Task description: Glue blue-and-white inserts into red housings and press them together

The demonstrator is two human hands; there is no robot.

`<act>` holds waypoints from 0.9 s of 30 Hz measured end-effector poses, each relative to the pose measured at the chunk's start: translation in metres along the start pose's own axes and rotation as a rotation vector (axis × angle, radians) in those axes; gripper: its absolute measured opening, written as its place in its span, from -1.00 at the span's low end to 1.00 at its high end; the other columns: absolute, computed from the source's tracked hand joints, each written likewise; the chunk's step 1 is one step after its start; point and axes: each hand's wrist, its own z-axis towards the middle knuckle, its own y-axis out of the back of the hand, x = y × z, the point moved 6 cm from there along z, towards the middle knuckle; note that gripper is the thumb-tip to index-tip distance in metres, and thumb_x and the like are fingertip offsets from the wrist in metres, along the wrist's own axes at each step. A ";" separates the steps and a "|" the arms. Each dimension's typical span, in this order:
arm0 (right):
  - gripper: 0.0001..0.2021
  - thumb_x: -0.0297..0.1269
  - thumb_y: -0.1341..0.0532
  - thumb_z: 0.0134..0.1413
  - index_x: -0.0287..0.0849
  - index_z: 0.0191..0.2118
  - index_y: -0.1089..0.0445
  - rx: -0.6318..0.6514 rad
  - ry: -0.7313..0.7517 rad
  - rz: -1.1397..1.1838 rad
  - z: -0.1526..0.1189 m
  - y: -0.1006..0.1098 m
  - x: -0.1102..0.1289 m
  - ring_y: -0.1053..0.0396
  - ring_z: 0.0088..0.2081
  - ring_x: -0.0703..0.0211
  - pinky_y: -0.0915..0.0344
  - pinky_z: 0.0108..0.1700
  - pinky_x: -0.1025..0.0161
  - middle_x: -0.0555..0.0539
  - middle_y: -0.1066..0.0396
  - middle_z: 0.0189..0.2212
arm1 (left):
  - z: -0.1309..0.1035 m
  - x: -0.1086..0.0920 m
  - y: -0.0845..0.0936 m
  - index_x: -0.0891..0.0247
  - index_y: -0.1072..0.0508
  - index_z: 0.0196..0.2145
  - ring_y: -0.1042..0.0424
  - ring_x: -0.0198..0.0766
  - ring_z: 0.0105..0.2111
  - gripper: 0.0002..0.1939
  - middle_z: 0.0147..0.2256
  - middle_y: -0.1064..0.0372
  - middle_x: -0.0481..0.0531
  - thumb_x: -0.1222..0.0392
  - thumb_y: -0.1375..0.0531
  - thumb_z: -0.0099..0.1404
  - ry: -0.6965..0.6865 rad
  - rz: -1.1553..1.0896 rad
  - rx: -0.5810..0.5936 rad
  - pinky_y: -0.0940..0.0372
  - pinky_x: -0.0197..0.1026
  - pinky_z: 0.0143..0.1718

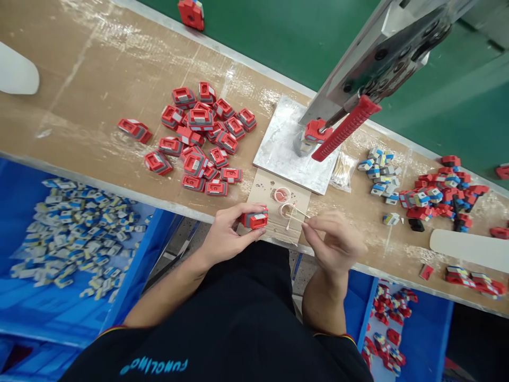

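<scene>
My left hand (228, 233) pinches a red and grey toy part (255, 218) between thumb and fingers at the front edge of the table. To the right, my right hand (334, 239) is closed on a thin cotton swab (301, 213), which points left over a small round cup (288, 211). A second small cup (282, 194) with reddish contents sits just behind it. Both cups stand on a stained piece of cardboard (264, 187). Another swab tip shows beside the nearer cup.
A pile of red and grey parts (201, 119) lies left of a metal plate (278, 138) bearing a press with a red handle (345, 130). Bagged swabs (342, 171) lie beside it. Red and blue-white parts (427, 199) are at right. Blue bins (139, 260) stand below the table.
</scene>
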 end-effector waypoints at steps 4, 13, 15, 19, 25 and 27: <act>-0.84 -0.47 -0.41 0.22 -0.03 -0.22 -0.54 -0.036 0.046 0.170 0.001 -0.005 0.021 -0.53 -0.51 0.13 -0.45 -0.44 0.13 0.03 -0.63 -0.46 | 0.001 -0.004 -0.005 0.24 -0.63 -0.03 -0.71 -0.04 0.04 -0.71 0.03 -0.70 0.22 0.20 -0.46 0.30 -0.027 0.001 0.012 -0.56 -0.08 0.17; -0.83 -0.50 -0.39 0.22 -0.03 -0.22 -0.55 0.070 0.070 0.227 0.005 -0.026 0.027 -0.53 -0.49 0.16 -0.47 -0.44 0.17 0.03 -0.63 -0.45 | 0.001 -0.006 -0.004 0.22 -0.63 -0.02 -0.70 -0.03 0.05 -0.73 0.05 -0.69 0.23 0.18 -0.43 0.33 -0.040 0.010 0.026 -0.56 -0.06 0.18; -0.83 -0.50 -0.39 0.23 -0.03 -0.25 -0.53 0.069 0.079 0.213 0.005 -0.025 0.028 -0.53 -0.50 0.16 -0.46 -0.44 0.17 0.04 -0.63 -0.45 | 0.000 -0.007 -0.004 0.22 -0.63 -0.02 -0.70 -0.04 0.05 -0.72 0.05 -0.69 0.23 0.18 -0.44 0.32 -0.042 0.015 0.021 -0.56 -0.07 0.17; -0.84 -0.48 -0.40 0.24 -0.04 -0.24 -0.53 0.051 0.052 0.190 0.002 -0.018 0.023 -0.55 -0.49 0.15 -0.45 -0.43 0.15 0.04 -0.63 -0.45 | -0.001 -0.007 -0.003 0.24 -0.63 -0.03 -0.71 -0.04 0.04 -0.71 0.05 -0.69 0.23 0.18 -0.45 0.31 -0.024 0.012 0.019 -0.56 -0.07 0.17; -0.87 -0.39 -0.43 0.23 0.00 -0.29 -0.53 -0.072 -0.021 0.044 -0.005 0.017 -0.014 -0.54 -0.48 0.10 -0.46 -0.40 0.12 0.07 -0.57 -0.49 | -0.002 0.010 0.003 0.21 -0.63 -0.03 -0.71 -0.02 -0.01 -0.69 0.06 -0.68 0.22 0.13 -0.47 0.30 0.094 -0.119 0.007 -0.61 -0.04 0.07; -0.89 -0.35 -0.43 0.23 0.02 -0.29 -0.55 0.080 -0.051 -0.045 -0.010 0.018 -0.024 -0.56 -0.45 0.05 -0.50 -0.37 0.09 0.04 -0.61 -0.45 | -0.007 0.012 0.004 0.23 -0.64 -0.04 -0.72 -0.03 -0.09 -0.65 -0.01 -0.70 0.22 0.04 -0.48 0.28 0.148 -0.160 -0.014 -0.62 -0.04 0.02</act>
